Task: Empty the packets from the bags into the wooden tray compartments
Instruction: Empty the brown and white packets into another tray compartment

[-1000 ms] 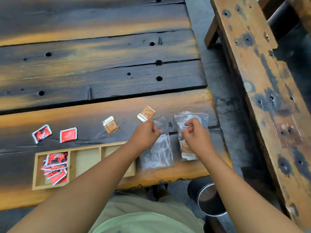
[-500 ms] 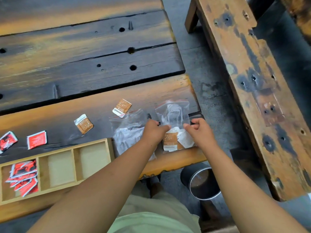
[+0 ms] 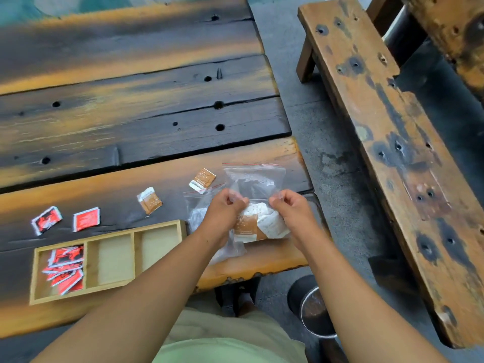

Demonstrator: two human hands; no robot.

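Observation:
A clear zip bag with brown and white packets inside lies near the table's right end. My left hand and my right hand each pinch its plastic at the middle, one on each side. A second clear bag lies partly under my left hand. The wooden tray sits at the front left, with several red packets in its left compartment; the other two compartments hold nothing. Two brown packets and two red packets lie loose on the table.
The dark, worn plank table ends just right of the bags. A wooden bench runs along the right, across a concrete gap. A metal bucket stands on the floor below the table's front right corner.
Both hands moved from the bag's top edge to its middle and now pinch the plastic there. The bag with brown packets shifted slightly; the camera view swung.

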